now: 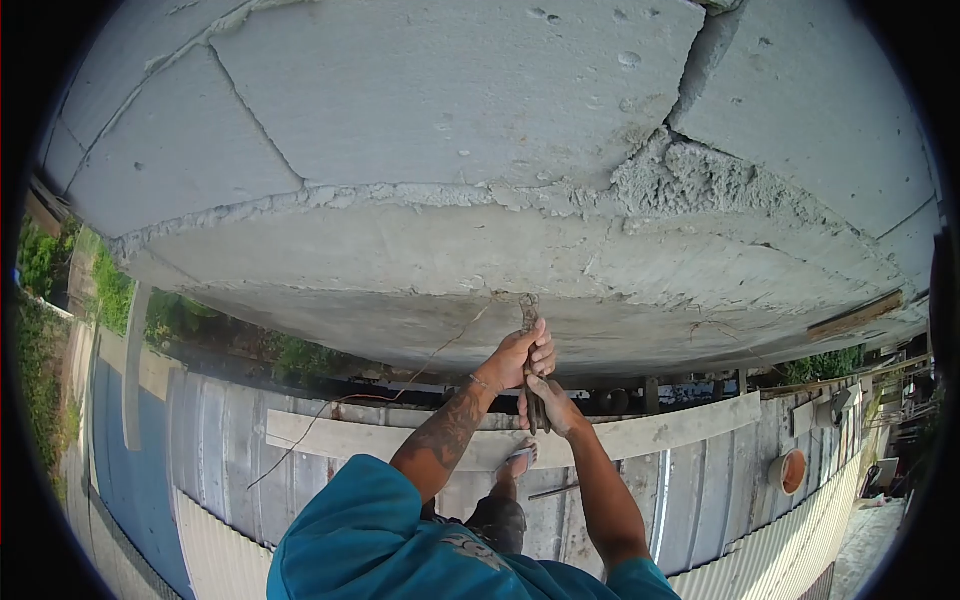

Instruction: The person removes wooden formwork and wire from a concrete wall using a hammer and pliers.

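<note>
My left hand point(513, 362), below a tattooed forearm, is closed round the upper part of a dark, worn pair of pliers point(541, 414). Lower down, my right hand point(556, 404) grips the same tool near its handles. The jaws point up against the lower edge of the grey concrete beam point(400, 245); what they bite on is too small to make out. Just left of them, a thin rusty wire point(440, 345) comes out of the concrete and curves down to the left.
Block wall point(450, 90) with rough mortar rises above the beam. Underfoot lie metal roofing sheets point(225, 430) and a long pale plank point(680, 425). An orange-brown bucket point(792, 471) stands at right. A wood strip point(855, 314) and more thin wires point(715, 325) are on the beam's right.
</note>
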`<act>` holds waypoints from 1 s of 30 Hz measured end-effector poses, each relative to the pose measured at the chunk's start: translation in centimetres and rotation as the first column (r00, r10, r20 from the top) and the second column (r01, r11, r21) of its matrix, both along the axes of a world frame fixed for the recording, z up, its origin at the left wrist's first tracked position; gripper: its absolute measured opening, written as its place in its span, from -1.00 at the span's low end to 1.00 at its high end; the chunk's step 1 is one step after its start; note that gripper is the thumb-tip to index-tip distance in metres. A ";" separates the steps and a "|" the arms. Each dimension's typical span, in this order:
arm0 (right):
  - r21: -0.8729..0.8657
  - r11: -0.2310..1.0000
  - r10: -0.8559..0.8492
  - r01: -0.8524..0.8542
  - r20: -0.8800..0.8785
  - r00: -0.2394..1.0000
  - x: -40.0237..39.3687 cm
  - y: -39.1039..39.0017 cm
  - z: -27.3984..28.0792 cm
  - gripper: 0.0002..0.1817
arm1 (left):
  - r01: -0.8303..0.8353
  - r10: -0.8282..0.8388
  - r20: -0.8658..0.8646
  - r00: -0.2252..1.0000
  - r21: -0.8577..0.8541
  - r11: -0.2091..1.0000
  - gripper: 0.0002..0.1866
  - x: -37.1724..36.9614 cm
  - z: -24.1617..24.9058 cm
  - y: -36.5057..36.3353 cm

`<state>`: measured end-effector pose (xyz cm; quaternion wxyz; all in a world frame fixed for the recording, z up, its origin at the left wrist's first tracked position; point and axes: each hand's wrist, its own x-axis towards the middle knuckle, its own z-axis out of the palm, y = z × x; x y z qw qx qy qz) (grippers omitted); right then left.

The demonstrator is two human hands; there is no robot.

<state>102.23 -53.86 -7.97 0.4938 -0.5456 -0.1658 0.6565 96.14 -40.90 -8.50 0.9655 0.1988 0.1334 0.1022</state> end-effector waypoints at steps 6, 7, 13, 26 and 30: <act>-0.044 0.999 -0.002 0.014 0.253 0.967 -1.5 0.5 0.9 -0.40 | -0.034 0.049 -0.149 0.988 0.101 0.994 -0.54 0.1 0.8 -0.1; -0.050 0.998 -0.010 0.025 0.276 0.961 -1.6 0.4 0.7 -0.39 | -0.064 0.105 -0.259 0.960 0.163 0.985 -0.53 0.3 2.3 -0.5; -0.118 0.965 -0.205 0.235 0.224 0.953 -4.1 1.5 -0.2 -0.38 | -0.054 0.200 -0.482 0.853 0.300 0.953 -0.50 0.3 3.3 -0.5; 0.284 0.908 -0.418 0.309 0.568 0.709 -4.9 -1.0 -5.6 -0.54 | -0.032 0.630 -0.481 0.610 0.779 0.626 -0.44 2.3 -1.7 -1.1; 0.384 0.877 -0.403 0.290 0.915 0.007 -6.4 -1.6 -3.0 -0.60 | 0.049 0.841 -0.383 0.382 0.917 0.396 -0.47 4.5 -1.3 -2.8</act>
